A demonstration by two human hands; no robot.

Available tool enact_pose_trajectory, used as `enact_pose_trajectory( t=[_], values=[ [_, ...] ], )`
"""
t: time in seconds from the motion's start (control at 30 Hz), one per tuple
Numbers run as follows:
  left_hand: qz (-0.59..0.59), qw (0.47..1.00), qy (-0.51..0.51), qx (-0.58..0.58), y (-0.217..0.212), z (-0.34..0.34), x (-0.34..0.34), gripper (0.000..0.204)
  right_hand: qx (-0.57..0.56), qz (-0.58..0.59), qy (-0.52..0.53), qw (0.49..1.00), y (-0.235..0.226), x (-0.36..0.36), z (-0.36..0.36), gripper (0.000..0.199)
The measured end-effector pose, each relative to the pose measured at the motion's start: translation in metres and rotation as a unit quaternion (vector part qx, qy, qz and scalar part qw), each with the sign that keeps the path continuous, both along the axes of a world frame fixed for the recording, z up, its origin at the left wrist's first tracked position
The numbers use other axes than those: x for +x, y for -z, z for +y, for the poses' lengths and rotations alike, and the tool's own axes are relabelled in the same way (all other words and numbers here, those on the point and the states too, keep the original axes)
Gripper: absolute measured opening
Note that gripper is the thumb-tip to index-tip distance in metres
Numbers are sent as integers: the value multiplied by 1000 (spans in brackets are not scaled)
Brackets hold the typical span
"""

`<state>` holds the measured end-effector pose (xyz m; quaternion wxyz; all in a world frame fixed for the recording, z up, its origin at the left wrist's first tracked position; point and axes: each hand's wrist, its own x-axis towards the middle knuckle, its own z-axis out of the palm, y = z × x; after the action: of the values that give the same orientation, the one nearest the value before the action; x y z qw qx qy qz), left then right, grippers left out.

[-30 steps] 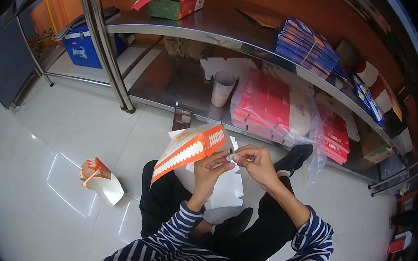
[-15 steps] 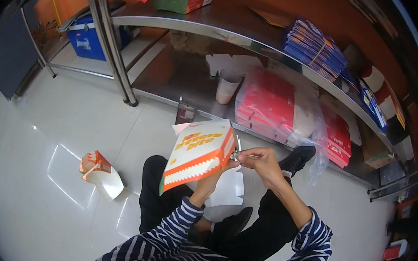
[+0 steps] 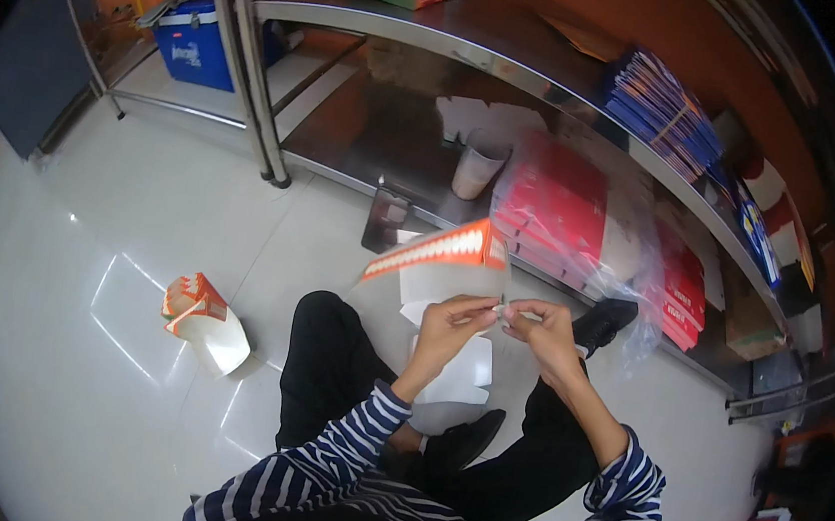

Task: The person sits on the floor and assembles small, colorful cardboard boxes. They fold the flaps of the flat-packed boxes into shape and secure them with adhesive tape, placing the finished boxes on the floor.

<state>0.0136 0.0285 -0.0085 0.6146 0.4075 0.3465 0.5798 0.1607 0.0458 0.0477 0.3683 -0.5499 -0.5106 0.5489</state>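
Observation:
An orange and white printed cardboard carton (image 3: 487, 244) is held up in front of me, with its orange-banded side towards me and its pale inner face (image 3: 440, 288) below. My left hand (image 3: 458, 327) pinches the carton near its right end, thumb and fingers pressed together. Right beside it, my right hand (image 3: 543, 335) is closed in a pinch at the same corner. The fingertips of both hands nearly meet there, over a small pale tab. Beneath my hands, a white card piece (image 3: 457, 373) lies between my legs, partly hidden by my left hand.
On the floor at left lies another orange and white carton (image 3: 198, 300). A low metal shelf (image 3: 348, 148) ahead holds a plastic cup (image 3: 480, 164) and plastic-wrapped red flat boxes (image 3: 554, 198). Bundled blue flat cartons (image 3: 663, 113) sit above. A blue cooler (image 3: 197, 46) stands far left.
The carton has tipped, so its printed broad face no longer shows and its side band and inside do. My left hand has come out from under it to the corner beside my right hand.

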Motion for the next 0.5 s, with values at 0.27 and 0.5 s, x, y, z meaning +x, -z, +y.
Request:
enact_pose_trajectory(
  t=[0.27, 0.5],
  values=[
    [93, 990, -56, 92, 17, -6, 19, 20, -83, -42, 13, 996, 14, 16, -5, 9],
    [91, 994, 10, 63, 29, -7, 9, 20, -139, -44, 21, 989, 29, 20, -7, 8]
  ],
)
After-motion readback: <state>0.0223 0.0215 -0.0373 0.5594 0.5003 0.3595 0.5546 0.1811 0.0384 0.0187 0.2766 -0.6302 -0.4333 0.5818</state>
